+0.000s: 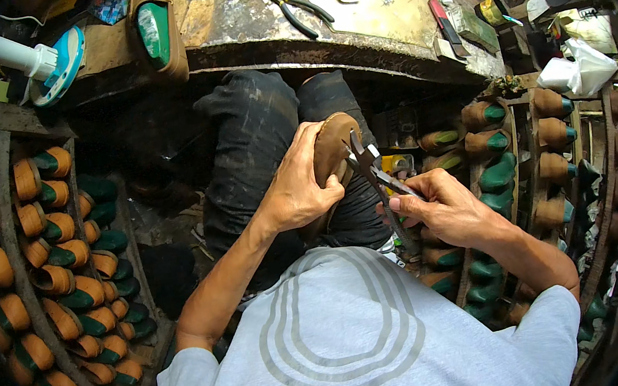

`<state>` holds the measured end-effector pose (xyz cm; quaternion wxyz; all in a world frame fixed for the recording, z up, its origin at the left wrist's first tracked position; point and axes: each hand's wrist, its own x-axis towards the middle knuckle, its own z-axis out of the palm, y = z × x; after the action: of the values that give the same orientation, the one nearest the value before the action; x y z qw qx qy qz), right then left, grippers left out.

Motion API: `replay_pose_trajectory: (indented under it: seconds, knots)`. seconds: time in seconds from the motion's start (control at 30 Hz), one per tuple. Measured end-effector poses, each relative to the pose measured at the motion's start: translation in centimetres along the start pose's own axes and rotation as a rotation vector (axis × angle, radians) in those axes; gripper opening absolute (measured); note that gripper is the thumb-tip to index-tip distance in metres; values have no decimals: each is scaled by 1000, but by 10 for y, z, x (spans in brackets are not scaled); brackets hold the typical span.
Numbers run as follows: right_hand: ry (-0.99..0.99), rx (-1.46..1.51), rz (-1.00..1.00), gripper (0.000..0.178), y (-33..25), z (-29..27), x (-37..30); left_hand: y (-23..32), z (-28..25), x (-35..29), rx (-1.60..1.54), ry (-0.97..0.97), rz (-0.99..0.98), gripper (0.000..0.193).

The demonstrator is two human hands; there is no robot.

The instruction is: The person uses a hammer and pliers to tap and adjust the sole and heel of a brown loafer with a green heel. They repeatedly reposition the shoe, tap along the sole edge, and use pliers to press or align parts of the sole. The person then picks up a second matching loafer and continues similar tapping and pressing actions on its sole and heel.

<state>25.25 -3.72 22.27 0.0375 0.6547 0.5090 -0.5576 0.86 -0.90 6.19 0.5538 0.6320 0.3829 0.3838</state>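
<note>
Above my lap, my left hand (295, 191) is wrapped round a brown leather shoe (334, 143), its rounded end pointing up and away from me. In my right hand (444, 204) is a pair of metal lasting pliers (368, 162), gripped by the handles. The jaws of the pliers are at the right edge of the shoe, near its rounded end. Whether they pinch the leather I cannot tell. My left palm and fingers hide the lower part of the shoe.
Ahead is a worn workbench (233, 58) bearing a brown shoe on a green last (156, 35), pliers with black-and-yellow handles (297, 10) and a red-handled knife (447, 27). Racks of brown shoes on green lasts stand left (10, 189) and right (610, 159).
</note>
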Motion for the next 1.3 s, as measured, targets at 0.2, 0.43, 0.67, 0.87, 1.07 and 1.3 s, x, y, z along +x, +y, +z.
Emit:
replay_pose_trajectory:
  seconds: [0.2,0.43,0.67,0.87,1.07,1.3]
  knots:
    - [132,-234,-239,24,1,19,-13,-4,-2,-3,7,-9,12,83]
    - [102,-367,-403,15,16,-4,0,-8,-4,-3,-595,-98,-136,67]
    - [95,-582,-535,17,13,-19,6,-27,-13,24,-991,-220,-315,55]
    - [130,-834,-409,19,5,-21,-5,-32,-8,26,-987,-256,-333,56]
    - [48,-831,-369,25,12,-28,-2,-36,1,29,-820,-246,-180,55]
    - [10,-868,-414,24,32,-39,19,-32,4,32,-786,-200,-197,59]
